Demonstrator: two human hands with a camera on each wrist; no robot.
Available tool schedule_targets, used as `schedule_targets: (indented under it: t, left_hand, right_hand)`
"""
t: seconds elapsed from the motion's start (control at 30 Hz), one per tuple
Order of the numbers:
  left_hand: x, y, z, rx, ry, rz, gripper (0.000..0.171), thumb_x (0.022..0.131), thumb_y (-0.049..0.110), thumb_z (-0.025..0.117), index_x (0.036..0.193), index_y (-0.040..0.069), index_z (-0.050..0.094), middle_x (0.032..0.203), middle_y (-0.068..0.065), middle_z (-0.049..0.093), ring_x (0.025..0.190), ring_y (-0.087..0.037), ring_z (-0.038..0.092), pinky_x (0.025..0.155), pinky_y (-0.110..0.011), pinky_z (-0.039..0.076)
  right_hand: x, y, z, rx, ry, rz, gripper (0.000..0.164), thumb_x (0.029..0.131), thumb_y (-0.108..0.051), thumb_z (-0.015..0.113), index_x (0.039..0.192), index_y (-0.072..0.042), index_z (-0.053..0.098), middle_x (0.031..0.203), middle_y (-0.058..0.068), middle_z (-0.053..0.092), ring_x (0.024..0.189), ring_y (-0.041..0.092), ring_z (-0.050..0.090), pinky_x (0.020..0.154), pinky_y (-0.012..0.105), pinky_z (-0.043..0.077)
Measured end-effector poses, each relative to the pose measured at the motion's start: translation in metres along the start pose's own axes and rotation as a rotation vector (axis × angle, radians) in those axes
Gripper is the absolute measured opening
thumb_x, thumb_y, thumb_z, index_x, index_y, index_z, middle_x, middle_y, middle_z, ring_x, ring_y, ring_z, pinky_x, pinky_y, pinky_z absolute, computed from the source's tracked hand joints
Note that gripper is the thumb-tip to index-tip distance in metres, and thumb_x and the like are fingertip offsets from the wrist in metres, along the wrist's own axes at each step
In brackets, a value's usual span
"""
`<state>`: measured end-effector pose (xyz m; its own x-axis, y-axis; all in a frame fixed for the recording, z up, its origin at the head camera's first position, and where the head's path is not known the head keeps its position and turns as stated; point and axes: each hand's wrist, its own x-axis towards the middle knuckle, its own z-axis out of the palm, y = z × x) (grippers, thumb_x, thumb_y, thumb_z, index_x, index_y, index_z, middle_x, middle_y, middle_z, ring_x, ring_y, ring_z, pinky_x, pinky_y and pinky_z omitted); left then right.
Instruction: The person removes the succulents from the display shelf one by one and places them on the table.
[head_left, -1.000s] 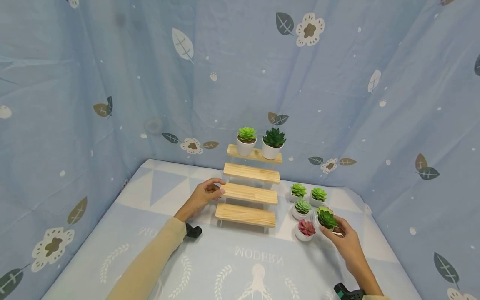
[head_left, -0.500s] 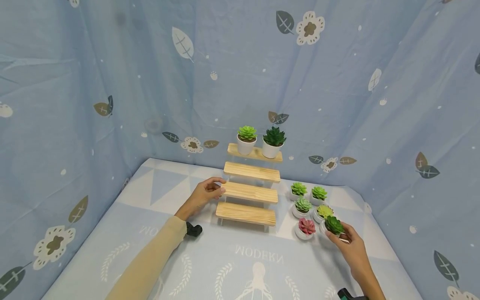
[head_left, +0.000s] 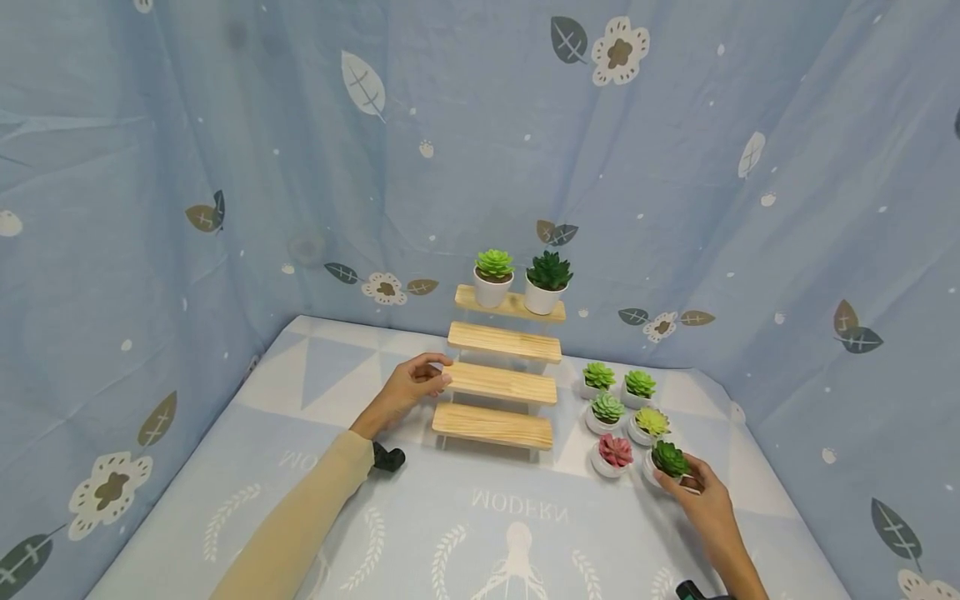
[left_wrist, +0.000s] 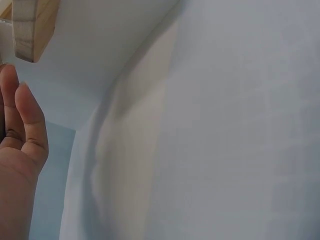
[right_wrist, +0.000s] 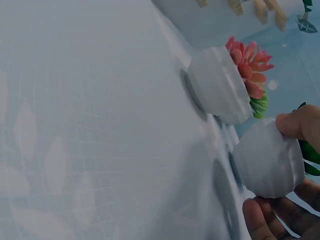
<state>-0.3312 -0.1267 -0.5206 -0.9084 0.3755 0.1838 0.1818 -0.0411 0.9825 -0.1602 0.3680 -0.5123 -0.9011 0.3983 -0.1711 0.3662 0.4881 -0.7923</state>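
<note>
My right hand (head_left: 705,496) holds a dark green potted succulent (head_left: 669,458), thumb and fingers round its white pot (right_wrist: 270,161). In the right wrist view the pot is tilted close over the tablecloth, beside the pot of a red succulent (right_wrist: 248,65). At the left end of a stepped wooden display stand (head_left: 498,382), my left hand (head_left: 408,385) pinches a middle board between thumb and forefinger. The left wrist view has only part of that hand, with curled fingers (left_wrist: 31,117) below a board end (left_wrist: 32,30).
Right of the stand, other succulents cluster: red (head_left: 615,454), yellow-green (head_left: 650,422), pale green (head_left: 606,410) and bright green (head_left: 598,379). A light green succulent (head_left: 493,279) and a dark one (head_left: 548,283) stand on the top board. Patterned blue curtain (head_left: 480,150) closes off the back and sides.
My right hand has brought the dark green succulent right and toward me, away from the yellow-green one, which now shows fully, and down beside the red one. The left hand keeps its place.
</note>
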Motion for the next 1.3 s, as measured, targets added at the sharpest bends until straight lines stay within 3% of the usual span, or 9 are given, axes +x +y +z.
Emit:
schedule_targets:
  t: [0.37,0.67,0.8,1.03,1.17,1.3]
  left_hand:
    - [-0.001,-0.004,0.0,-0.002,-0.008,-0.004,0.041,0.099,0.026,0.074,0.136,0.012,0.062,0.114,-0.019,0.066,0.103,-0.047,0.062,0.092,-0.063,0.051]
    - [0.002,-0.003,0.002,-0.001,-0.003,0.002,0.042,0.099,0.028,0.074,0.136,0.013,0.063,0.112,-0.016,0.067,0.096,-0.033,0.066,0.091,-0.061,0.052]
    - [0.003,-0.002,0.001,0.002,0.004,-0.004,0.041,0.099,0.027,0.073,0.136,0.013,0.062,0.113,-0.016,0.067,0.096,-0.033,0.066,0.091,-0.06,0.052]
    - [0.002,-0.002,0.0,0.01,-0.004,-0.004,0.04,0.099,0.028,0.073,0.136,0.015,0.063,0.114,-0.018,0.067,0.098,-0.038,0.065,0.09,-0.061,0.052]
    - [0.002,-0.002,0.0,0.001,-0.001,-0.003,0.039,0.099,0.028,0.074,0.135,0.016,0.064,0.114,-0.017,0.066,0.097,-0.034,0.065,0.091,-0.063,0.051]
    - [0.001,-0.002,-0.001,0.004,0.005,-0.001,0.038,0.099,0.026,0.074,0.134,0.015,0.064,0.113,-0.017,0.067,0.097,-0.034,0.066,0.091,-0.063,0.051]
  right_hand:
    - [0.007,0.011,0.003,-0.018,-0.009,0.039,0.105,0.085,-0.064,0.076,0.155,0.001,0.033,0.142,0.026,0.047,0.121,0.033,0.047,0.075,0.027,0.047]
    - [0.012,0.011,0.003,-0.041,-0.01,0.036,0.105,0.085,-0.065,0.076,0.155,0.001,0.034,0.145,0.027,0.046,0.123,0.035,0.047,0.081,0.033,0.048]
    - [0.014,0.01,0.004,-0.044,-0.014,0.03,0.106,0.085,-0.066,0.075,0.155,0.001,0.033,0.146,0.028,0.045,0.125,0.037,0.047,0.086,0.039,0.049]
    - [0.017,0.016,0.006,-0.039,0.003,0.031,0.103,0.084,-0.063,0.078,0.155,-0.001,0.035,0.142,0.025,0.048,0.119,0.033,0.049,0.075,0.03,0.047]
    - [0.019,0.015,0.004,-0.025,-0.039,0.023,0.105,0.086,-0.062,0.077,0.157,0.0,0.03,0.148,0.027,0.043,0.125,0.036,0.046,0.084,0.036,0.05]
    - [0.017,0.012,-0.001,-0.014,-0.109,0.018,0.108,0.088,-0.059,0.076,0.16,0.0,0.022,0.152,0.03,0.036,0.133,0.043,0.043,0.099,0.052,0.048]
